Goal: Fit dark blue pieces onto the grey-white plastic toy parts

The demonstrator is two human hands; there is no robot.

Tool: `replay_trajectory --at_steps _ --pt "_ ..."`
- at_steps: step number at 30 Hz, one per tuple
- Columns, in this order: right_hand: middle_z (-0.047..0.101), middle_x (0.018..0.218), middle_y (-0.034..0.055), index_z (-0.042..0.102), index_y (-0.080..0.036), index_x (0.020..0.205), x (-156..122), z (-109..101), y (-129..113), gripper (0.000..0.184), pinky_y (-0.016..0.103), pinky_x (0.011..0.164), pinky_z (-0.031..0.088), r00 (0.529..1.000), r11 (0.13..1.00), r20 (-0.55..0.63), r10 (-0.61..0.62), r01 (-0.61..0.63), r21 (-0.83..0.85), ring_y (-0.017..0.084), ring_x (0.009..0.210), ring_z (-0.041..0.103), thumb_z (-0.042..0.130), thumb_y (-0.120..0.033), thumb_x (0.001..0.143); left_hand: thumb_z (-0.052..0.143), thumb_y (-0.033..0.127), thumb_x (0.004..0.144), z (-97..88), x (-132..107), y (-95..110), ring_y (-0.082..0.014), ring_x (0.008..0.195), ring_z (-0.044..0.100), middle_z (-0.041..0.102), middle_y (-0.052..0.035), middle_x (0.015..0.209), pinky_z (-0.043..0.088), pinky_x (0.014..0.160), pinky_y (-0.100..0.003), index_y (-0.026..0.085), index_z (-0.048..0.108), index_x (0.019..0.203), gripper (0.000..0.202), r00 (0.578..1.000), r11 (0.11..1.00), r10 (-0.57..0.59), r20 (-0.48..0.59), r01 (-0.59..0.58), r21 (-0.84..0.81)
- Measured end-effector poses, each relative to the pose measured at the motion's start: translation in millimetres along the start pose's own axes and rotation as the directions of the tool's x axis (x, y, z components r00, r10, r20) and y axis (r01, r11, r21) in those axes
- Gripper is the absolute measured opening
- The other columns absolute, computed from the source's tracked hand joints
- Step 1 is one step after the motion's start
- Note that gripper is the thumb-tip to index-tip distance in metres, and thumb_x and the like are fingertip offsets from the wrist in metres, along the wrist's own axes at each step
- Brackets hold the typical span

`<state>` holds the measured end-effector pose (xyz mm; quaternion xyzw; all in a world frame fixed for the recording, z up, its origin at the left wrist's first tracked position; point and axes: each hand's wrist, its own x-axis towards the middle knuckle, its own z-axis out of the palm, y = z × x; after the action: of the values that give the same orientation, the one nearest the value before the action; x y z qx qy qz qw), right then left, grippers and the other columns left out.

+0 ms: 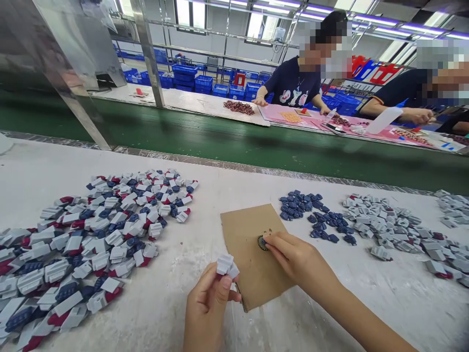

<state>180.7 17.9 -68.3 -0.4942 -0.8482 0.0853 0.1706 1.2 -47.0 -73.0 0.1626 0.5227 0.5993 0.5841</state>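
My left hand [212,300] pinches a small light grey plastic piece [226,265] with stepped sides, raised near the left edge of a brown cardboard sheet [252,274]. Over the cardboard, my right hand [287,252] has its thumb and fingers pressed together at a small round dark cap [262,243] with a ridged rim. Whatever lies between those fingertips is mostly hidden. Small dark marks show on the cardboard just beyond the cap. Small dark blue pieces [298,204] lie in a loose group beyond my right hand.
On the left spreads a big pile of grey, blue and dark red assembled pieces [110,220]. Grey pieces [384,220] lie heaped at right. A green conveyor belt [220,142] runs across behind the table. Beyond it, a person in a dark shirt [293,80] and another person work.
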Motion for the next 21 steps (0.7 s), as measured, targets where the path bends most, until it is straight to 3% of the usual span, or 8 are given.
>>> replay_trajectory --at_steps 3,5,7,9,11,14,17,21 --pt "0.065 0.079 0.0054 0.061 -0.019 0.093 2 -7 0 0.025 0.028 0.059 0.049 0.998 0.997 -0.05 0.048 -0.045 0.065 0.018 0.067 0.06 0.037 -0.024 0.092 0.081 0.043 0.047 3.8 -2 2 -0.011 0.052 0.061 0.069 -0.0005 0.058 0.051 0.048 -0.014 0.02 0.074 0.07 0.033 0.999 0.998 -0.034 -0.041 0.032 -0.057" --pt "0.065 0.076 0.0052 0.064 -0.019 0.093 2 -16 -3 0.021 0.028 0.055 0.048 0.975 0.961 -0.117 0.191 -0.162 0.222 0.017 0.063 0.059 0.046 -0.031 0.088 0.083 0.041 0.043 6.2 -5 4 -0.0129 0.054 0.063 0.069 -0.0009 0.056 0.051 0.048 -0.015 0.02 0.074 0.067 0.033 0.997 0.996 -0.041 -0.062 0.035 -0.087" --pt "0.067 0.079 0.0058 0.066 -0.02 0.091 0 -27 -10 0.023 0.027 0.054 0.049 0.923 0.838 -0.076 0.377 -0.305 0.453 0.018 0.065 0.06 0.056 -0.037 0.081 0.084 0.039 0.041 8.6 -8 5 -0.012 0.051 0.062 0.069 -0.001 0.054 0.051 0.047 -0.014 0.02 0.073 0.064 0.032 0.998 0.995 -0.037 -0.05 0.032 -0.098" --pt "0.068 0.082 0.0066 0.067 -0.02 0.091 -1 -37 -20 0.026 0.026 0.055 0.05 0.87 0.66 0.073 0.488 -0.422 0.622 0.019 0.07 0.062 0.062 -0.041 0.076 0.084 0.038 0.042 11.1 -11 6 -0.0099 0.047 0.06 0.069 -0.001 0.052 0.05 0.047 -0.013 0.019 0.073 0.063 0.03 0.999 0.994 -0.03 -0.024 0.027 -0.106" --pt "0.068 0.079 0.006 0.068 -0.021 0.089 -2 -44 -31 0.026 0.024 0.052 0.05 0.831 0.51 0.201 0.519 -0.489 0.707 0.018 0.067 0.061 0.064 -0.041 0.074 0.084 0.036 0.044 13.6 -15 7 -0.0078 0.044 0.057 0.068 -0.0004 0.051 0.049 0.047 -0.012 0.019 0.073 0.063 0.028 1.0 0.993 -0.012 0.008 0.013 -0.121" --pt "0.067 0.068 0.0026 0.069 -0.022 0.085 -4 -50 -44 0.02 0.018 0.045 0.046 0.823 0.4 0.241 0.514 -0.479 0.781 0.013 0.057 0.058 0.067 -0.036 0.071 0.084 0.035 0.045 16.6 -20 7 -0.0082 0.045 0.057 0.068 0.0005 0.053 0.049 0.046 -0.013 0.022 0.073 0.066 0.027 1.0 0.99 0.008 0.024 -0.005 -0.143" --pt "0.066 0.066 0.0004 0.07 -0.025 0.085 -8 -54 -55 0.014 0.016 0.045 0.046 0.865 0.44 0.186 0.467 -0.409 0.8 0.011 0.055 0.058 0.068 -0.032 0.072 0.085 0.037 0.041 17.8 -24 7 -0.0102 0.046 0.06 0.069 0.0 0.054 0.049 0.045 -0.014 0.024 0.074 0.065 0.03 1.0 0.989 -0.013 0.009 0.014 -0.149" --pt "0.067 0.073 -0.0001 0.068 -0.029 0.091 -15 -58 -66 0.016 0.018 0.051 0.05 0.943 0.64 0.027 0.33 -0.245 0.728 0.012 0.062 0.061 0.064 -0.023 0.077 0.086 0.034 0.038 18.7 -29 8 -0.0111 0.052 0.064 0.071 -0.0017 0.055 0.049 0.05 -0.013 0.022 0.074 0.063 0.03 0.999 0.986 -0.048 0.021 0.05 -0.157"
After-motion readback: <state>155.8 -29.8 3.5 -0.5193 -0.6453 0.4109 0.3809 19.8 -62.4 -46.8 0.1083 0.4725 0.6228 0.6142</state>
